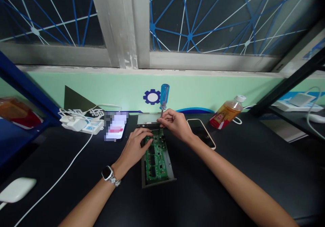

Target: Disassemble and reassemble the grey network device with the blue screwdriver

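A green circuit board point(159, 157) sits inside a dark metal case point(171, 167) on the table before me. My left hand point(139, 141) rests on the far left part of the case and board, fingers stretched out and apart. At the far end of the case, my right hand point(175, 123) pinches the metal shaft of a screwdriver point(165, 95) between thumb and fingers. The screwdriver stands nearly upright with its blue handle on top, and its tip is hidden by the fingers. A watch and a metal bracelet are on my left wrist.
A lit phone point(116, 127) and a white power strip point(93, 126) with cables lie to the left. On the right are a dark-screened phone point(201, 132) and a bottle point(226, 113) of reddish drink. A white rounded device point(17, 189) lies at the left edge.
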Tool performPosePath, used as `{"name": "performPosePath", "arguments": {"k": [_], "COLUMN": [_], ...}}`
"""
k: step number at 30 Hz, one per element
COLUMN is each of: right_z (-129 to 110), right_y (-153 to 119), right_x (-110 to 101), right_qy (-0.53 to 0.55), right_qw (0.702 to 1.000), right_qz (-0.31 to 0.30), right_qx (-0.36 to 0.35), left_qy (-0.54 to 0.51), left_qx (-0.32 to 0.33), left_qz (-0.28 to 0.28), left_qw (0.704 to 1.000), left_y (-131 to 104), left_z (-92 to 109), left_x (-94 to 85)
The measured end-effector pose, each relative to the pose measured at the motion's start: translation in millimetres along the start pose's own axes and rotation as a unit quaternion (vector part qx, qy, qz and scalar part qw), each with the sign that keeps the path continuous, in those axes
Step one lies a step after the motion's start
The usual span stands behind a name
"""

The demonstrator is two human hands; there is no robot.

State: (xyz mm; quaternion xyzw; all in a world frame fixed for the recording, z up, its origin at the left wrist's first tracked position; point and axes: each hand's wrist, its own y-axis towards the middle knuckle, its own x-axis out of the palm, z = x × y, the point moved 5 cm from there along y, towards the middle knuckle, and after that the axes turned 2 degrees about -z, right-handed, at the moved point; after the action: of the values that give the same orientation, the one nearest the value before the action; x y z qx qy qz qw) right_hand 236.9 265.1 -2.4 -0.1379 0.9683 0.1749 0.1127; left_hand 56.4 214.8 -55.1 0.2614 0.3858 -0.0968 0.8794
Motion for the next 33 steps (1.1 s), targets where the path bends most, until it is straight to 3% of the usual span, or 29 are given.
{"name": "performPosePath", "arguments": {"k": [5, 10, 24, 33], "right_z": [-9.3, -15.1, -14.6, -23.3], "right_y": [-1.5, -3.3, -12.3, -7.8], "right_x": [0.9, 0.7, -4.3, -2.5], "right_qy": [-0.093, -0.214, -0.192, -0.174], "right_qw": [0.994, 0.972, 0.977, 0.98], "right_qz": [-0.051, -0.029, -0.025, -0.057], "right_qx": [-0.031, -0.09, -0.084, -0.078], "left_qy": [-0.004, -0.005, -0.005, -0.001], "left_qx": [-0.002, -0.003, 0.01, 0.004], "left_qz": [-0.001, 0.002, 0.006, 0.002], "left_qw": [1.0, 1.0, 1.0, 1.0], "left_y": [-0.3, -0.5, -1.5, -1.8], "left_z": [0.1, 0.6, -0.1, 1.6], "left_x": [0.1, -0.5, -0.9, -0.8]}}
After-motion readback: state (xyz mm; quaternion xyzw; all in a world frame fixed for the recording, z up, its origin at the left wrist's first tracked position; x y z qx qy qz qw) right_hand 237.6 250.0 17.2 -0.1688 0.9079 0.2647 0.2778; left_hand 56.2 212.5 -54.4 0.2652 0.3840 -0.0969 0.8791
